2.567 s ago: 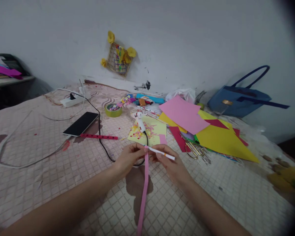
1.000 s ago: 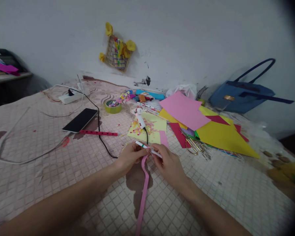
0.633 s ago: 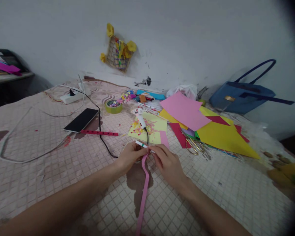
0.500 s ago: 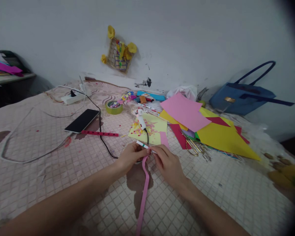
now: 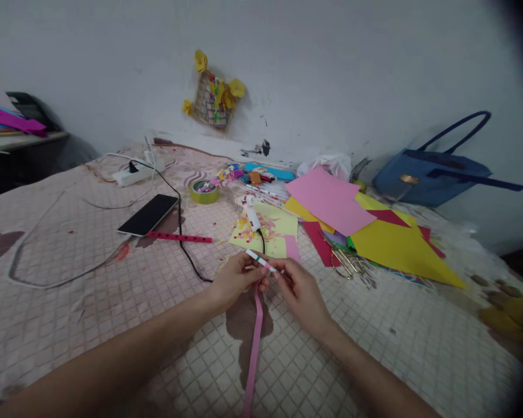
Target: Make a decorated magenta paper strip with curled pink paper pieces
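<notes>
Both hands closed on a white pen wrapped in pink

We have the white pen (image 5: 254,255) in front of us, slanting from ten o'clock to four. The pink strip (image 5: 254,342) goes around its lower part, and its loose tail trails to six o'clock over the patterned cloth (image 5: 309,366). Our left hand (image 5: 235,281) is pinched closed on pen and strip, thumb nearest us; our right hand (image 5: 300,290) has its fingertips narrowed on the four o'clock end.

To coil well, we would judge it best to turn the pen with the right hand while the left thumb keeps the paper snug, each layer square over the last. A light pull on the tail should prevent slack; too hard a tug could crease or tear it.

For containers, the tape roll (image 5: 207,198) at eleven o'clock encloses small pastel pieces (image 5: 206,186) within its ring. At one o'clock sits a white plastic bag (image 5: 332,165), and at two a blue handbag (image 5: 436,183) leans towards the wall; we cannot tell what either holds.
</notes>
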A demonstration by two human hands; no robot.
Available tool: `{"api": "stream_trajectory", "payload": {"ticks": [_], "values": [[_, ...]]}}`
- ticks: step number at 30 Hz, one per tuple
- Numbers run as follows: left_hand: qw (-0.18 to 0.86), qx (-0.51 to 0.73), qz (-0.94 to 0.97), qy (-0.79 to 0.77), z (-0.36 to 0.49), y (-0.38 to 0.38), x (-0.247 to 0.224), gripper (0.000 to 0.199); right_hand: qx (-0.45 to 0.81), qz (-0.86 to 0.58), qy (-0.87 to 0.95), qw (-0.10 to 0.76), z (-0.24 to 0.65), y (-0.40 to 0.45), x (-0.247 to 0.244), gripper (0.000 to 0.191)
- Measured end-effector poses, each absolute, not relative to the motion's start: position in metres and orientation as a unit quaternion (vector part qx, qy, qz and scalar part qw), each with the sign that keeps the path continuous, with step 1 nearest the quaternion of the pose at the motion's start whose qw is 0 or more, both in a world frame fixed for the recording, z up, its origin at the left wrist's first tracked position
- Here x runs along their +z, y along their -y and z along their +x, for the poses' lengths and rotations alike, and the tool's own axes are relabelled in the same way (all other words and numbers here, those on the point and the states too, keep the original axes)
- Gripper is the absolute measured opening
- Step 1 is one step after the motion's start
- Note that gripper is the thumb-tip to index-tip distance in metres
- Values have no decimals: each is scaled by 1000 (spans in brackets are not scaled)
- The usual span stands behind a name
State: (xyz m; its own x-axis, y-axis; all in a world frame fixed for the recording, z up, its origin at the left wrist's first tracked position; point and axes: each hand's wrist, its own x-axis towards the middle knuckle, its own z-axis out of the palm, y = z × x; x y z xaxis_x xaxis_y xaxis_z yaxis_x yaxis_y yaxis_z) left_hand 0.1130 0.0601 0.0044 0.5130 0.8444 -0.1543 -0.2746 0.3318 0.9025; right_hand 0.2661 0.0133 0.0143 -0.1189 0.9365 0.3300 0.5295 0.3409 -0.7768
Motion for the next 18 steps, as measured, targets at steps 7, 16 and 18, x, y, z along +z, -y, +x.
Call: {"api": "stream_trajectory", "payload": {"ticks": [7,16,18], "values": [[718,376,481,-334,113,-61,2,29,325,-519,658,439,267,-15,11,16],[699,376,516,-320,112,-63,3,27,340,-512,643,457,266,-14,10,12],[705,381,512,-308,112,-63,2,27,355,-498,638,468,265,-14,12,11]]}}
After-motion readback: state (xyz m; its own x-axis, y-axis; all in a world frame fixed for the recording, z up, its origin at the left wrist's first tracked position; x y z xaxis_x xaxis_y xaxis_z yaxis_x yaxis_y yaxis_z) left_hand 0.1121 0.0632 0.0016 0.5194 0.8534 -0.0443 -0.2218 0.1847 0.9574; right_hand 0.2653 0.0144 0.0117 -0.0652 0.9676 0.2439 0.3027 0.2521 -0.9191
